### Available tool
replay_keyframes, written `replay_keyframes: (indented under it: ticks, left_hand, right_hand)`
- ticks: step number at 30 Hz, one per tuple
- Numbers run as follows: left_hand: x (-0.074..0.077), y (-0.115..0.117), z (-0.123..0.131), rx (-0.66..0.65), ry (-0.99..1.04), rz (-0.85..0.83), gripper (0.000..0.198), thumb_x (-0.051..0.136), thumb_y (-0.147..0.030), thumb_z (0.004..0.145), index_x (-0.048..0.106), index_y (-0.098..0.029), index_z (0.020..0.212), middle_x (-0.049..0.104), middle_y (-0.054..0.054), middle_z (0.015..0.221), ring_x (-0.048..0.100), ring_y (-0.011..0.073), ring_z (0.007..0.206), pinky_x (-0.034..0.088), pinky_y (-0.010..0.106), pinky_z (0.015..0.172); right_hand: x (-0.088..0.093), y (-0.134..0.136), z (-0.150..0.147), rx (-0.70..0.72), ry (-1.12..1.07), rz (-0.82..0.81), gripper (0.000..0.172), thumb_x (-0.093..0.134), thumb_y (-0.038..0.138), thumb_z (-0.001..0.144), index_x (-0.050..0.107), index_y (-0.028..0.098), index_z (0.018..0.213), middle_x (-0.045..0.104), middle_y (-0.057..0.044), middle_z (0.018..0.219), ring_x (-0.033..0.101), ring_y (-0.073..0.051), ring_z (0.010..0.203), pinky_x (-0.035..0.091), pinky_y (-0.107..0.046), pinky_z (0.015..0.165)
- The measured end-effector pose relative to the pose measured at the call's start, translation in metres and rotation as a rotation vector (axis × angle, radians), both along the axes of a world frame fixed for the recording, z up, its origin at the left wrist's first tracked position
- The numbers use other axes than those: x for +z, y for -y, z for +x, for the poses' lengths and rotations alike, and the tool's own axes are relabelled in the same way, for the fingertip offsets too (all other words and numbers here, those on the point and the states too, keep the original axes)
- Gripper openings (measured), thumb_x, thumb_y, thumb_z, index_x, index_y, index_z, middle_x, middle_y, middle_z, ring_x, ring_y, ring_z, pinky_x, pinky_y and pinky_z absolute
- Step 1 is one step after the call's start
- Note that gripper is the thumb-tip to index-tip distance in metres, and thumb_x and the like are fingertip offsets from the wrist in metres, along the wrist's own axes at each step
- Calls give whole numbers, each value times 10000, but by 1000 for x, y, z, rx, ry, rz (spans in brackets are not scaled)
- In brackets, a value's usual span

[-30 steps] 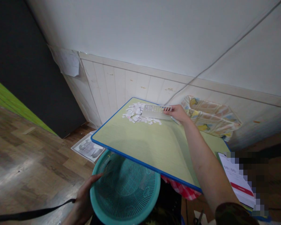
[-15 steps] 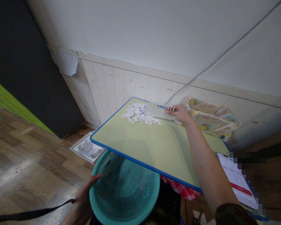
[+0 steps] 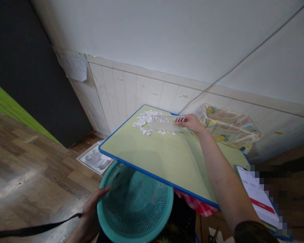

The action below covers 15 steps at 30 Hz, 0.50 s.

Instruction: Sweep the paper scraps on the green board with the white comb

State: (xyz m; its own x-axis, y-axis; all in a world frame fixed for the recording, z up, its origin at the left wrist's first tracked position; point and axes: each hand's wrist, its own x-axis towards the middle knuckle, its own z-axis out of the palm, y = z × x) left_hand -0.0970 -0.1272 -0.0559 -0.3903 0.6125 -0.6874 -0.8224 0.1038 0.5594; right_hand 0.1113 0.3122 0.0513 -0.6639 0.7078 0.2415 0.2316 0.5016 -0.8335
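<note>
My right hand (image 3: 191, 123) grips one end of a white slotted plastic piece (image 3: 166, 125), which stands on edge among torn paper scraps (image 3: 144, 118) at the far side of the table (image 3: 152, 152). Some scraps lie behind it and a few lie in front. My left hand (image 3: 92, 206) is closed on the left rim of a turquoise plastic basket (image 3: 139, 216), thumb over the edge and the other fingers hidden. The basket sits under the table's near edge, its slatted inside facing up.
A phone (image 3: 258, 199) with a timer on screen lies at the table's right. A fabric-lined basket (image 3: 225, 130) stands at the back right against the wall. On the floor at left is a flat box (image 3: 95, 158). Scissors (image 3: 213, 236) show at the bottom right.
My right hand has drawn the white plastic piece slightly left and nearer, over the paper scraps. My left hand and the turquoise basket stay in place.
</note>
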Motion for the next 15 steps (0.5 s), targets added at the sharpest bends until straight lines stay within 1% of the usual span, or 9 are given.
replay_keyframes:
  ticks: [2, 3, 5, 7, 11, 13, 15]
  left_hand:
    - [-2, 1, -1, 14, 12, -2, 220, 733, -107, 794, 811, -102, 1000, 846, 111, 698, 788, 311, 560, 668, 384, 573]
    - [-2, 0, -1, 12, 14, 2, 227, 730, -108, 796, 811, -102, 1008, 846, 111, 699, 793, 317, 577, 669, 389, 584]
    - [-2, 0, -1, -8, 10, 11, 148, 724, -111, 806, 814, -108, 923, 845, 120, 703, 801, 322, 615, 674, 401, 623]
    - [-1, 0, -1, -31, 4, 16, 89, 716, -118, 822, 804, -123, 833, 844, 124, 703, 805, 318, 636, 677, 408, 651]
    - [2, 0, 0, -32, -25, 4, 89, 712, -119, 833, 796, -144, 850, 830, 81, 646, 788, 283, 568, 668, 362, 586]
    - [4, -1, 1, -17, -53, 0, 87, 702, -102, 837, 780, -133, 816, 825, 88, 632, 773, 265, 532, 658, 340, 555]
    - [6, -1, 3, -9, -63, -5, 110, 685, -91, 847, 763, -129, 781, 828, 104, 646, 773, 261, 538, 660, 342, 570]
  right_hand:
    - [1, 1, 2, 25, -9, -50, 468, 889, 522, 598, 836, 146, 872, 779, -31, 785, 656, -190, 696, 517, -312, 708]
    - [1, 1, 3, 42, 3, -70, 474, 896, 518, 591, 838, 149, 884, 787, -35, 807, 660, -190, 704, 519, -312, 713]
    - [1, 2, 2, 73, 38, -99, 480, 910, 507, 571, 840, 156, 890, 796, -43, 833, 667, -194, 715, 524, -313, 713]
    - [1, 1, 3, 61, 40, -98, 466, 916, 499, 562, 838, 159, 871, 794, -43, 819, 665, -194, 709, 527, -318, 715]
    - [1, -3, 7, -39, -55, -51, 423, 899, 493, 582, 830, 157, 829, 780, -35, 771, 653, -183, 679, 526, -321, 712]
    - [0, -5, 8, -58, -68, -32, 412, 888, 483, 596, 831, 157, 841, 781, -34, 776, 654, -181, 679, 525, -318, 708]
    - [-2, -7, 8, -58, -67, -14, 401, 876, 473, 613, 831, 154, 852, 784, -34, 787, 659, -184, 690, 526, -318, 716]
